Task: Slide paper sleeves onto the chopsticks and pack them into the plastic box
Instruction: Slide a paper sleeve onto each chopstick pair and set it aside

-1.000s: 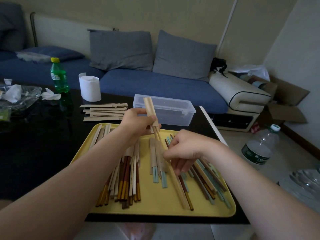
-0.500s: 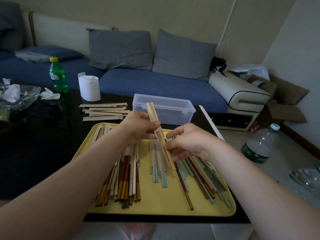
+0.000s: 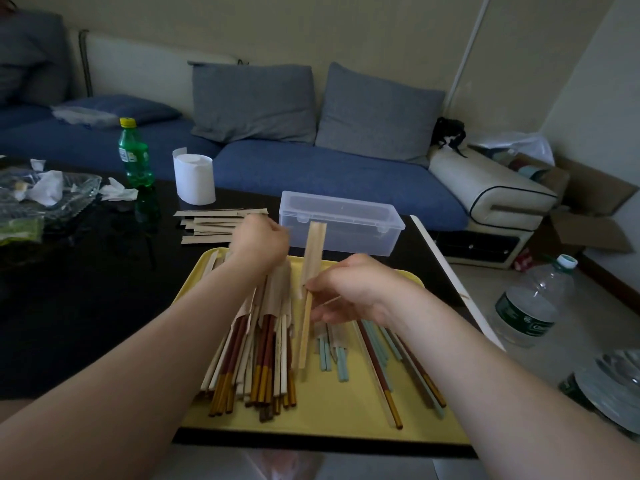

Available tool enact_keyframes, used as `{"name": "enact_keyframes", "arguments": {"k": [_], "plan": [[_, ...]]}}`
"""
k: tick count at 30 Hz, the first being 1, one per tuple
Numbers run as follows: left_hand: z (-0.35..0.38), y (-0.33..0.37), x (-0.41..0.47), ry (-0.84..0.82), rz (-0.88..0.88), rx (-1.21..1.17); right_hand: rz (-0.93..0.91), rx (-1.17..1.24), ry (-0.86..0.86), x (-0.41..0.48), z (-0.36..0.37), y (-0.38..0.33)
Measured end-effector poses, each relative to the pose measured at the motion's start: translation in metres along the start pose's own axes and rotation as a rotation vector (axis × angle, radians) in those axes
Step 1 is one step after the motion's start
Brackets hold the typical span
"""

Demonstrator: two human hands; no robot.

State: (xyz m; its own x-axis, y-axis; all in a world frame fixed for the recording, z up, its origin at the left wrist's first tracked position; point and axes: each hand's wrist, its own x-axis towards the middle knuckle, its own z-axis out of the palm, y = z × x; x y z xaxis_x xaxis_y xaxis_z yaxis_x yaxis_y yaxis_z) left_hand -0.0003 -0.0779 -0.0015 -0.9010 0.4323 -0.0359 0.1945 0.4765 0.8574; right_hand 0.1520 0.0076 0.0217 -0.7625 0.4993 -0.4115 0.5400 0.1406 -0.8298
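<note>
My right hand (image 3: pixel 349 289) pinches a pale chopstick pair (image 3: pixel 304 334) with a brown paper sleeve (image 3: pixel 314 251) on its top half, held nearly upright over the yellow tray (image 3: pixel 346 420). My left hand (image 3: pixel 258 244) hovers blurred over the tray's far edge, beside the stack of flat paper sleeves (image 3: pixel 214 225), with nothing seen in it. Sleeved chopsticks (image 3: pixel 263 341) lie piled on the tray's left, bare ones (image 3: pixel 381 341) on its right under my right wrist. Just behind the tray stands the clear plastic box (image 3: pixel 341 223), lid closed.
On the black table sit a green bottle (image 3: pixel 134 154), a white tissue roll (image 3: pixel 193 178) and a glass dish (image 3: pixel 45 192) with crumpled tissue at far left. The table's right edge (image 3: pixel 457 285) borders the floor, where a water bottle (image 3: pixel 533 306) stands. A blue sofa is behind.
My left hand let go of the sleeve and moved left and away toward the sleeve stack. My right hand now holds the sleeved pair alone, more upright.
</note>
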Motion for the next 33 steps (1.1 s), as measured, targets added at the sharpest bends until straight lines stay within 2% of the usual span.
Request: {"name": "enact_keyframes", "arguments": {"k": [2, 5, 8, 12, 16, 20, 24, 33], "plan": [[-0.007, -0.008, 0.011, 0.161, 0.023, 0.106, 0.023, 0.005, -0.109, -0.001, 0.009, -0.005], [-0.016, -0.016, 0.017, 0.269, -0.004, 0.322, 0.032, -0.012, -0.214, 0.001, 0.022, -0.009], [-0.017, -0.023, 0.023, 0.237, -0.042, 0.499, 0.021, -0.031, -0.219, 0.006, 0.036, -0.011], [-0.015, -0.034, 0.035, 0.137, -0.041, 0.562, -0.04, -0.164, -0.19, 0.01, 0.047, -0.017], [-0.014, -0.037, 0.044, 0.104, -0.012, 0.638, -0.125, -0.405, -0.058, 0.023, 0.051, -0.02], [-0.014, -0.039, 0.056, 0.032, -0.006, 0.734, -0.23, -0.34, 0.115, 0.037, 0.054, -0.02], [-0.014, -0.045, 0.069, -0.06, 0.025, 0.768, -0.265, -0.272, 0.159, 0.045, 0.053, -0.019], [-0.015, -0.046, 0.071, 0.06, 0.233, 0.884, -0.29, -0.207, 0.262, 0.055, 0.044, -0.015]]}}
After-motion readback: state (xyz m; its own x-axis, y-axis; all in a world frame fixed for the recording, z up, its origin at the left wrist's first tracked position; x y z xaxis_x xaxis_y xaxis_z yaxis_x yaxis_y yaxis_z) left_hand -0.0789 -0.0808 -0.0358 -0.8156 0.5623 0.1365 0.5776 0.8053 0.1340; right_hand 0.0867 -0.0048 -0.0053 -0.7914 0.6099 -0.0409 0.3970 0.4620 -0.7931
